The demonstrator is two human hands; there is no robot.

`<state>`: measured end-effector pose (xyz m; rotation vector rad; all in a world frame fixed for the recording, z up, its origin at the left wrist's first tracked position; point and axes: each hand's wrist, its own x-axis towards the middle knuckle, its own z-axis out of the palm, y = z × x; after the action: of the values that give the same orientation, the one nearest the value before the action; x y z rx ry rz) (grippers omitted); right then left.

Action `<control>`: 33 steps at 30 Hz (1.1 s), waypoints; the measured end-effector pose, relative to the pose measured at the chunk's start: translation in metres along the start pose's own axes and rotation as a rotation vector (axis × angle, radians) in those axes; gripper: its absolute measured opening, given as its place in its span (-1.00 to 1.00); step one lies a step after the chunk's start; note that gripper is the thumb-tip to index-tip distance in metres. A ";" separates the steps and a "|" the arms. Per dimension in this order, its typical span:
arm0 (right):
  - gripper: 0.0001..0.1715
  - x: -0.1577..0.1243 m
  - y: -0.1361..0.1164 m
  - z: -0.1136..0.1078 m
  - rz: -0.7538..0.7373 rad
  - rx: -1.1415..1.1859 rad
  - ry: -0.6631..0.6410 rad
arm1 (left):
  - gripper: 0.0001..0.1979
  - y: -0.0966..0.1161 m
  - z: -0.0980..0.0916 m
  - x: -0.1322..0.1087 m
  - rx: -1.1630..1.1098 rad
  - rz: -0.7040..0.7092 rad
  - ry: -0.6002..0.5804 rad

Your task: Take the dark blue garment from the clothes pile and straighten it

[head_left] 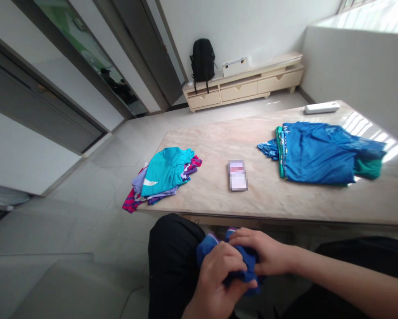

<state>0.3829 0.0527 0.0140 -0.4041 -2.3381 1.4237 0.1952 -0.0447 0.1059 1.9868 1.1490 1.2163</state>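
Observation:
Over my lap, just below the table's near edge, both hands grip a bunched blue cloth garment (206, 249) with purple and white trim. My left hand (220, 274) has its fingers curled round the cloth from the near side. Against its far right side, my right hand (263, 250) is closed on the same garment. The hands hide much of the cloth, so its exact kind does not show. On the table to the left lies a pile of folded clothes (167, 170), turquoise on top. A larger stack of blue and green clothes (318, 153) lies to the right.
A phone (238, 176) lies on the marble-patterned table (212, 195) between the two piles. A white oblong object (321, 107) rests at the far right corner. Beyond, a low cabinet (239, 91) stands by the wall with a black backpack (203, 60) on it.

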 end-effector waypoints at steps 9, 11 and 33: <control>-0.90 -0.002 -0.011 -0.035 0.356 0.434 -0.079 | -0.71 -0.022 0.003 0.000 -0.334 -0.281 0.163; -0.87 -0.001 -0.014 -0.039 0.297 0.555 -0.030 | -0.49 -0.032 0.005 0.000 -0.412 -0.402 0.183; -0.69 0.002 -0.022 -0.038 0.165 0.707 0.194 | -0.56 -0.055 0.005 -0.010 -0.684 -0.828 -0.054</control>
<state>0.3971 0.0741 0.0502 -0.4986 -1.5398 2.0534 0.1766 -0.0261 0.0564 0.8805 1.1371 0.9081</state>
